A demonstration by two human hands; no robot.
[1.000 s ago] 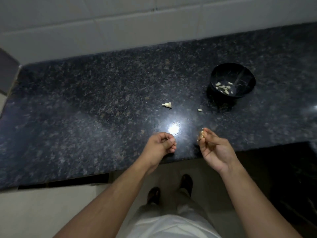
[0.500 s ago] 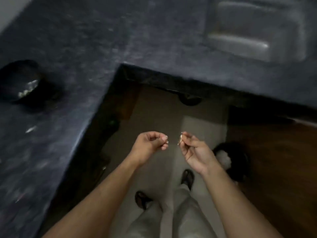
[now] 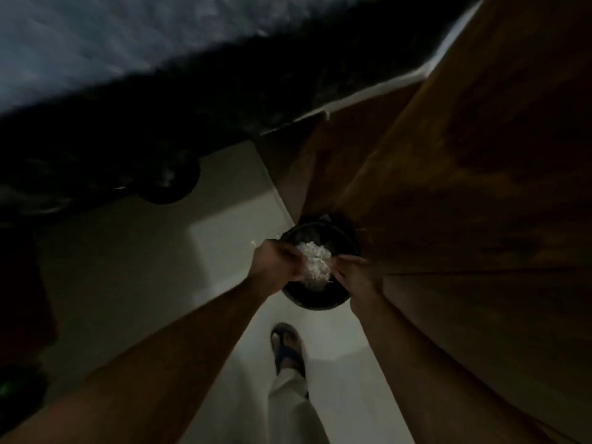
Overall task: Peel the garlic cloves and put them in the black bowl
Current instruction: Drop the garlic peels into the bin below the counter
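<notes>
Pretty murky and smeared shot, so take it with a grain of salt. No garlic clove I can actually pick out here, and the black bowl from the task isn't anywhere I can identify either. What sits in the middle of the frame is a round dark bin (image 3: pixel 320 296) on the floor, with a heap of white papery scraps (image 3: pixel 315 264) inside it; whether those are garlic skins is too blurry to say for sure.

Both hands hover right over that bin. The left hand (image 3: pixel 277 265) covers the bin's left rim, knuckles up and fingers curled in toward the white heap, but I can't tell if it's pinching anything. The right hand (image 3: pixel 352 274) is at the bin's right side, fingers pointing left toward the heap; its fingertips blur into the scraps, so no way to tell whether it's holding something or loose. A tiny pale speck (image 3: pixel 253 243) shows just left of the left hand, can't make out what it is.

Moving outward: pale floor (image 3: pixel 144 267) below and left, one foot in a dark sandal (image 3: pixel 286 347) lower center, with a light trouser leg (image 3: pixel 294 408) cut off by the bottom edge. A brown wooden panel (image 3: pixel 480 187) fills the right side. The upper left is a smeared dark countertop (image 3: pixel 96 43), with black shadow underneath and a round dark shape (image 3: pixel 168 184) I can't identify.
</notes>
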